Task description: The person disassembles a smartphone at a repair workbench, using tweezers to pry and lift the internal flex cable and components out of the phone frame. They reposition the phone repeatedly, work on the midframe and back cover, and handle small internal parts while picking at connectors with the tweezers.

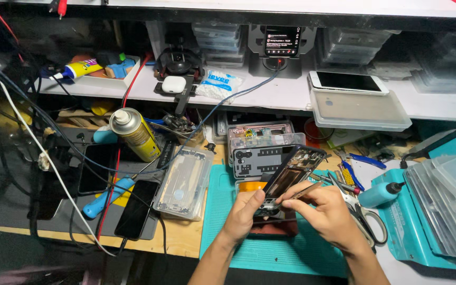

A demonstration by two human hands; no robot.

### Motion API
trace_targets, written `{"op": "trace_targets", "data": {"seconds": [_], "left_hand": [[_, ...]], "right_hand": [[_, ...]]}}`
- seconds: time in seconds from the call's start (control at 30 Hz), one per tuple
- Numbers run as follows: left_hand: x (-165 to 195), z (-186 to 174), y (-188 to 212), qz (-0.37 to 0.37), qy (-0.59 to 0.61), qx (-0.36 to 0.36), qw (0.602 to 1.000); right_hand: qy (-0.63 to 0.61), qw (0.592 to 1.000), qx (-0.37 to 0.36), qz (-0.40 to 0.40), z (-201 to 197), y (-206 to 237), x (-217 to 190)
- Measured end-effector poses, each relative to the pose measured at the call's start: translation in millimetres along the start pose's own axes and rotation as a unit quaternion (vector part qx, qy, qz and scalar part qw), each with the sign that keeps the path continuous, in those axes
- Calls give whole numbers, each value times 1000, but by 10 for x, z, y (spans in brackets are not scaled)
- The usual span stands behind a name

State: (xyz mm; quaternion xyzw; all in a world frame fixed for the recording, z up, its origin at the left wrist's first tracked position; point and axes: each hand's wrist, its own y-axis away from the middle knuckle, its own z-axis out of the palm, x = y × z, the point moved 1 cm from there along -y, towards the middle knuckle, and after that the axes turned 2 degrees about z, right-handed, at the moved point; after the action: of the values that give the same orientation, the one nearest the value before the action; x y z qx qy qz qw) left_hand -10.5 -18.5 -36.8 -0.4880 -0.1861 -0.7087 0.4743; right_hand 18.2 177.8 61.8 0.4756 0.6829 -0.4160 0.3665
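Holding: our left hand point(243, 210) grips an opened black phone frame point(291, 171) over a teal mat point(222, 211); our right hand point(329, 211) pinches thin metal tweezers point(306, 191) against it.

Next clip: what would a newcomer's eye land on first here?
Probably the two hands at bottom centre: the left hand grips the lower end of an opened phone frame tilted up over the teal mat, while the right hand works a thin metal tool into it. Next, the yellow spray can standing out on the cluttered bench at left, and the lit phone screen on the shelf above.
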Motion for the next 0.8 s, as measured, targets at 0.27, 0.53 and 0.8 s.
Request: {"op": "trace_targets", "data": {"seconds": [0.27,0.53,0.8], "left_hand": [[-52,41,-5,-14,47,38,998],[-32,86,-72,-42,97,91,990],[68,122,-66,-53,148,46,986]], "right_hand": [[-65,996,-2,57,35,28,57],[-28,999,38,-7,46,8,-30],[-9,999,46,-16,39,-24,-43]]}}
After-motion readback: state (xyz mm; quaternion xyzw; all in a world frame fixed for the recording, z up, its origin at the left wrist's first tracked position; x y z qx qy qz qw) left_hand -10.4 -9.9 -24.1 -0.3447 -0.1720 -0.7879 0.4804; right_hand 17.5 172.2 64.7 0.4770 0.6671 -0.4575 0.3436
